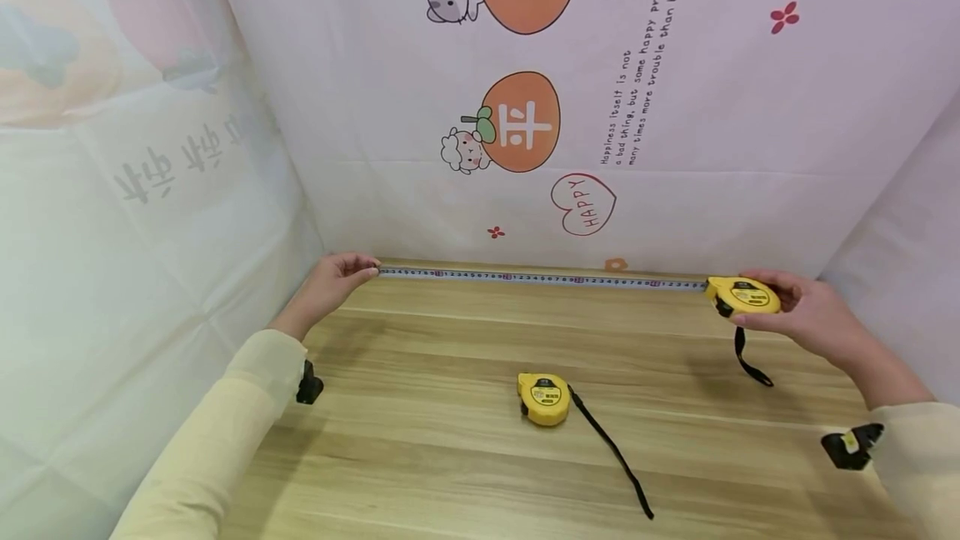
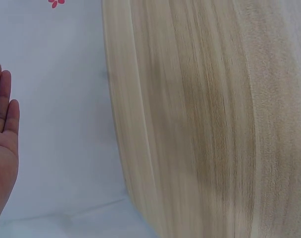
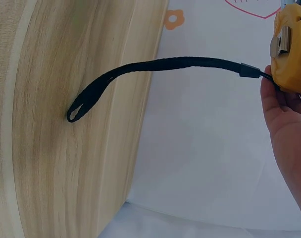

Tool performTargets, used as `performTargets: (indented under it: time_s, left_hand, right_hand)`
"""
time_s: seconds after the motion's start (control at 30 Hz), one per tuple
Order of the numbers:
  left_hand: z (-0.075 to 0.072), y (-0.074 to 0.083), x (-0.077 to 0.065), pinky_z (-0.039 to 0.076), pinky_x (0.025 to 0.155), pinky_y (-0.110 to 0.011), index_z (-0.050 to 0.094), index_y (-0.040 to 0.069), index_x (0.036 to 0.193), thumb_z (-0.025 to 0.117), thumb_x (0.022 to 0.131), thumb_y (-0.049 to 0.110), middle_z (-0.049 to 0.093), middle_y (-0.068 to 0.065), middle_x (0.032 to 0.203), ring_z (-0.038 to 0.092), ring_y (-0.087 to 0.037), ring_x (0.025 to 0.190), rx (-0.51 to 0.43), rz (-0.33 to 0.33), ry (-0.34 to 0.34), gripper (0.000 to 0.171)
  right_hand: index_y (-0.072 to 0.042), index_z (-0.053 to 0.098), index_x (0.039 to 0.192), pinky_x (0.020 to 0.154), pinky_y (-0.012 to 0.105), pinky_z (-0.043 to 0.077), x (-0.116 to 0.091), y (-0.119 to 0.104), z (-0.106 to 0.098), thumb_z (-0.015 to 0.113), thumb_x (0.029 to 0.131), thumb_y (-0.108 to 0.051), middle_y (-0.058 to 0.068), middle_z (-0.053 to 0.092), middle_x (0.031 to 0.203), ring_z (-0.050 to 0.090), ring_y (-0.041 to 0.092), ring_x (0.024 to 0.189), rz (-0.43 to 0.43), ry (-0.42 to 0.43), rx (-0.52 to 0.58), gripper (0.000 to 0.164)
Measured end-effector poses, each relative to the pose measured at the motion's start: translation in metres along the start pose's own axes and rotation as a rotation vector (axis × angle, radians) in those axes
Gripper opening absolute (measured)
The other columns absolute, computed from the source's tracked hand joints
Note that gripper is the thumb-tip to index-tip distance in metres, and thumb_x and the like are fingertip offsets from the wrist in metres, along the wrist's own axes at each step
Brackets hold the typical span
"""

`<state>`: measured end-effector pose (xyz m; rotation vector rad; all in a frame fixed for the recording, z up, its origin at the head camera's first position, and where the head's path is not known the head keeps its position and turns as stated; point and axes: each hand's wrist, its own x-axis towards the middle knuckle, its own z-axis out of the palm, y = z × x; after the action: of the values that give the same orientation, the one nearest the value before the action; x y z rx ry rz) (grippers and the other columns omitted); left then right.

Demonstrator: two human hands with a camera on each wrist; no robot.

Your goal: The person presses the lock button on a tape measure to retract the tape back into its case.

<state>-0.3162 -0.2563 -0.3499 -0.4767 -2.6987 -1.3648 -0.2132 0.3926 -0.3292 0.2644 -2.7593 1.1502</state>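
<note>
A yellow tape measure (image 1: 744, 297) is held by its case in my right hand (image 1: 813, 319), over the right side of the table. Its blade (image 1: 517, 277) is drawn out in a straight line to the left, close to the back wall. At the far end, my left hand (image 1: 330, 286) pinches the blade's tip between thumb and fingers. From the held case a black wrist strap (image 3: 155, 65) hangs loose. A second yellow tape measure (image 1: 545, 399) lies on the table between the arms, its black strap (image 1: 615, 448) stretched toward the front right.
The wood-grain table (image 1: 420, 457) meets a white printed cloth wall (image 1: 390, 190) at the back. More cloth hangs on the left (image 1: 112, 273) and right sides. Small black cameras (image 1: 309, 383) sit at both wrists.
</note>
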Motion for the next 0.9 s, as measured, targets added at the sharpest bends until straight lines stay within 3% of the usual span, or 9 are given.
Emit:
performTargets:
  time_s: [0.43, 0.6, 0.9]
  left_hand:
    - [0.0024, 0.0048, 0.0005, 0.047, 0.092, -0.047, 0.066, 0.014, 0.118, 0.059, 0.096, 0.042, 0.063, -0.006, 0.121, 0.058, -0.025, 0.111, 0.031, -0.001, -0.001, 0.036]
    - [0.0054, 0.0069, 0.0027, 0.047, 0.091, -0.047, 0.066, 0.009, 0.117, 0.061, 0.097, 0.036, 0.064, -0.010, 0.119, 0.059, -0.027, 0.109, -0.014, 0.011, -0.004, 0.034]
    - [0.0081, 0.0088, 0.0038, 0.047, 0.091, -0.047, 0.066, 0.004, 0.116, 0.061, 0.097, 0.028, 0.063, -0.013, 0.119, 0.058, -0.032, 0.109, -0.079, 0.037, -0.019, 0.031]
  right_hand:
    - [0.004, 0.043, 0.141, 0.067, 0.016, 0.050, 0.0021, -0.0049, 0.0023, 0.076, 0.087, -0.024, -0.002, 0.052, 0.117, 0.053, -0.012, 0.090, 0.002, -0.005, -0.014, 0.069]
    - [0.003, 0.043, 0.141, 0.067, 0.016, 0.049, 0.0031, -0.0066, 0.0026, 0.076, 0.087, -0.026, 0.007, 0.052, 0.121, 0.053, -0.012, 0.090, 0.008, -0.006, -0.026, 0.069]
    - [0.004, 0.042, 0.141, 0.068, 0.017, 0.050, 0.0042, -0.0066, 0.0027, 0.076, 0.087, -0.024, -0.005, 0.052, 0.116, 0.054, -0.009, 0.091, 0.010, -0.020, -0.004, 0.070]
